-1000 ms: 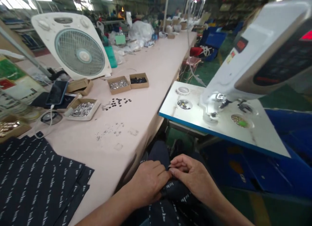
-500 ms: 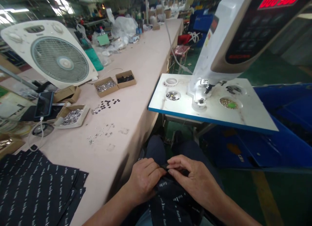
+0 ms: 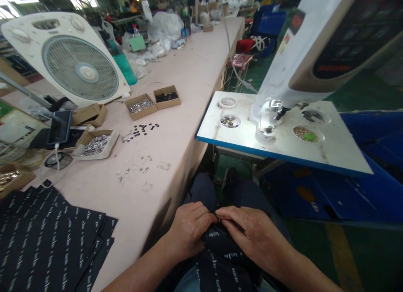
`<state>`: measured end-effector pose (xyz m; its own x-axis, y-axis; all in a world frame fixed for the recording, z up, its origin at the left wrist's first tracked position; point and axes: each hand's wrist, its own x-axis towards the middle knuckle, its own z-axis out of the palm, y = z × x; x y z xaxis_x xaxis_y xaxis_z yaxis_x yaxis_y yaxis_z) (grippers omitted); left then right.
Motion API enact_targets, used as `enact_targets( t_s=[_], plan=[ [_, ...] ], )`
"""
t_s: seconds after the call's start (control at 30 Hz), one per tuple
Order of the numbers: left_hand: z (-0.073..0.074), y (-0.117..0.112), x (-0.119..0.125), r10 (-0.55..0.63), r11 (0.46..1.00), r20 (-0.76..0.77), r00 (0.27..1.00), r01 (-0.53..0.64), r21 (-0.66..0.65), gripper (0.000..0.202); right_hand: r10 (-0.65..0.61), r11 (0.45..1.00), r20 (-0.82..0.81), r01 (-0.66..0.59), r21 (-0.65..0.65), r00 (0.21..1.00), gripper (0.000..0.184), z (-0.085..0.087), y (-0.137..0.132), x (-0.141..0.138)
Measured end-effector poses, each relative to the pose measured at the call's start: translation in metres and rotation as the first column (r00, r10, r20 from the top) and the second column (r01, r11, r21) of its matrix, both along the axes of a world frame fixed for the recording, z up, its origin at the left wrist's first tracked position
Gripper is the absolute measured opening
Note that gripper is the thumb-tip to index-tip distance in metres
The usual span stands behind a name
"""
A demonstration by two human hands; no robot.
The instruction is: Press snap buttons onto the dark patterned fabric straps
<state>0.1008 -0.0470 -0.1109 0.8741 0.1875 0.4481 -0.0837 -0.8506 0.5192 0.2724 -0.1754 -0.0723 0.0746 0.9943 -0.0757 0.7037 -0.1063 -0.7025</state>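
My left hand [image 3: 190,229] and my right hand [image 3: 253,233] meet over my lap, both pinching a piece of dark fabric [image 3: 220,258] printed with small white words. Their fingertips touch at its top edge. A stack of the same dark printed fabric [image 3: 47,237] lies on the pink table [image 3: 189,95] to my left. Loose small metal and black snap parts [image 3: 138,132] are scattered on that table. In front of me stands a white press machine [image 3: 302,57] on a white plate with a blue edge [image 3: 277,145].
A white box fan [image 3: 72,61] leans at the table's left. Cardboard boxes of metal parts [image 3: 96,143] and of black parts [image 3: 166,97] sit near it, beside a phone [image 3: 59,127] on a cable. Blue bins [image 3: 362,187] stand under the machine plate. Bags and clutter fill the far table end.
The view swung slightly and the hands shifted a little on the fabric, staying pinched together at its edge. Nothing was picked up or released.
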Motion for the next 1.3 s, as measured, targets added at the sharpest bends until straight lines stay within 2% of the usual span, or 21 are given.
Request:
enact_targets(
  t_s=[0.23,0.33,0.37,0.4,0.57,0.67,0.73,0.77,0.8,0.9,1.03,1.2,1.3],
  plan=[
    [-0.004,0.001,0.002,0.014,0.972,-0.076,0.997,-0.031,-0.232,0.023,0.059,0.998,0.067,-0.061,0.03,0.996,0.037,0.019,-0.004,0.003],
    [-0.004,0.001,0.003,0.042,0.939,-0.164,0.986,-0.095,-0.329,0.016,0.097,0.995,0.06,-0.096,-0.009,0.994,0.079,0.02,-0.004,0.001],
    [-0.003,0.001,0.003,0.055,0.925,-0.208,0.977,-0.128,-0.358,0.013,0.112,0.993,0.061,-0.111,-0.027,0.992,0.086,0.018,-0.004,0.0],
    [-0.002,0.001,0.004,0.067,0.908,-0.254,0.965,-0.164,-0.386,0.01,0.121,0.992,0.068,-0.118,-0.037,0.99,0.086,0.016,-0.003,-0.001],
    [0.0,0.003,0.004,0.018,0.77,-0.43,0.902,-0.287,-0.57,0.004,0.113,0.994,0.084,-0.111,-0.022,0.99,0.054,0.003,0.003,-0.005],
    [0.0,0.005,0.004,-0.085,0.614,-0.458,0.885,-0.315,-0.723,0.002,0.106,0.993,0.012,-0.105,-0.062,0.994,0.046,0.002,0.009,-0.003],
    [-0.001,0.008,0.004,-0.171,0.485,-0.44,0.881,-0.314,-0.816,0.013,0.075,0.991,-0.074,-0.082,-0.106,0.994,0.043,0.003,0.013,0.0],
    [-0.001,0.01,0.004,-0.209,0.439,-0.431,0.878,-0.31,-0.843,0.017,0.051,0.989,-0.13,-0.068,-0.131,0.99,0.042,0.005,0.015,0.002],
    [0.0,0.012,0.004,-0.24,0.415,-0.427,0.872,-0.306,-0.857,0.021,0.024,0.987,-0.19,-0.054,-0.155,0.982,0.041,0.007,0.018,0.003],
    [0.002,0.02,0.004,-0.319,0.397,-0.442,0.838,-0.305,-0.866,0.028,-0.045,0.975,-0.334,-0.032,-0.219,0.941,0.041,0.012,0.023,0.007],
    [0.004,0.026,0.003,-0.367,0.308,-0.446,0.816,-0.346,-0.886,0.032,-0.094,0.953,-0.434,-0.045,-0.299,0.896,0.043,0.015,0.027,0.01],
    [0.006,0.026,0.002,-0.387,0.213,-0.416,0.823,-0.359,-0.908,0.033,-0.127,0.943,-0.47,-0.04,-0.329,0.874,0.044,0.019,0.03,0.011],
    [0.01,0.025,0.003,-0.388,0.176,-0.424,0.818,-0.386,-0.906,0.036,-0.135,0.942,-0.462,-0.031,-0.333,0.877,0.043,0.021,0.031,0.011]
  ],
)
